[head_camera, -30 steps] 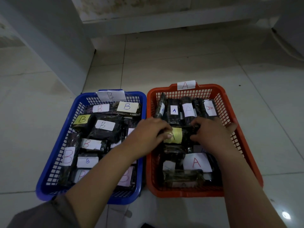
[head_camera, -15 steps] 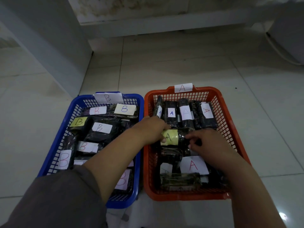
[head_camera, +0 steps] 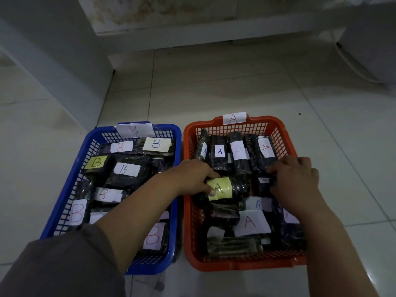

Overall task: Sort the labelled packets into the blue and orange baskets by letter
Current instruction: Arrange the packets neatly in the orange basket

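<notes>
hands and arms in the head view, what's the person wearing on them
Both hands are bare: left hand, right hand, with no gloves, rings or watch visible. The left arm has a loose grey-brown sleeve ending near the elbow. The right forearm shows no sleeve in frame.

Bare floor [head_camera: 235, 86] beyond both baskets, orange basket [head_camera: 285, 133] crammed with packets, wall [head_camera: 53, 61] left

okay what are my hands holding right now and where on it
Your left hand grips the packet with the yellow A label at its labelled left end. Your right hand rests on packets further right; whether it grips one cannot be told.
</notes>
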Motion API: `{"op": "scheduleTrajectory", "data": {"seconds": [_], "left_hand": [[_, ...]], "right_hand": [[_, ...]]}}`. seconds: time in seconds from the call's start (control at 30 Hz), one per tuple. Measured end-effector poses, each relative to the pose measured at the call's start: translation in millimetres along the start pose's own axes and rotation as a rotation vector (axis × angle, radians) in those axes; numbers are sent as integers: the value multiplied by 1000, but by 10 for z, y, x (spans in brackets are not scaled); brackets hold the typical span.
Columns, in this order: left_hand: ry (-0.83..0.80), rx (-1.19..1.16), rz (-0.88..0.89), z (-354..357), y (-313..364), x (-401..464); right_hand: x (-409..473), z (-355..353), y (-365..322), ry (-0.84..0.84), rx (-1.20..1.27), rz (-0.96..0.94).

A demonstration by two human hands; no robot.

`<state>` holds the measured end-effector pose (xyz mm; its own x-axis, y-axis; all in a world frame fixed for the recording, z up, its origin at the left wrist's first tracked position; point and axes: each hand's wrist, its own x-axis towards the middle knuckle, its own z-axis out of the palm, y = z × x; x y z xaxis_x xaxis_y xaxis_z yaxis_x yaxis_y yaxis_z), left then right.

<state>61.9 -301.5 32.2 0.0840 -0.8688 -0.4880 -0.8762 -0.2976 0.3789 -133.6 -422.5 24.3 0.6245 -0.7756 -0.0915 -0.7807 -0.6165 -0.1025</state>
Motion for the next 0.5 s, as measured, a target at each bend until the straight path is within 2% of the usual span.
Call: {"op": "scheduleTrajectory", "data": {"seconds": [0.07, 0.13, 0.2, 0.27, 0.4, 0.5], "left_hand": [[-41, 21, -3, 8, -4, -10], [-54, 27, -5, 16, -15, -33], [-36, 64, 8, 25, -20, -47], [7, 95, 19, 53, -9, -46], [115, -12, -23, 34, 0, -65], [290, -148, -49, -69, -69, -98]], "right_hand": [[1, -21, -48, 41, 244, -98], [-14, -45, -100, -68, 445, -168], [-29, 3, -145, -182, 387, -221], [-15, 49, -183, -225, 281, -223], [7, 83, -254, -199, 224, -192], [-2, 141, -289, -160, 202, -177]]}}
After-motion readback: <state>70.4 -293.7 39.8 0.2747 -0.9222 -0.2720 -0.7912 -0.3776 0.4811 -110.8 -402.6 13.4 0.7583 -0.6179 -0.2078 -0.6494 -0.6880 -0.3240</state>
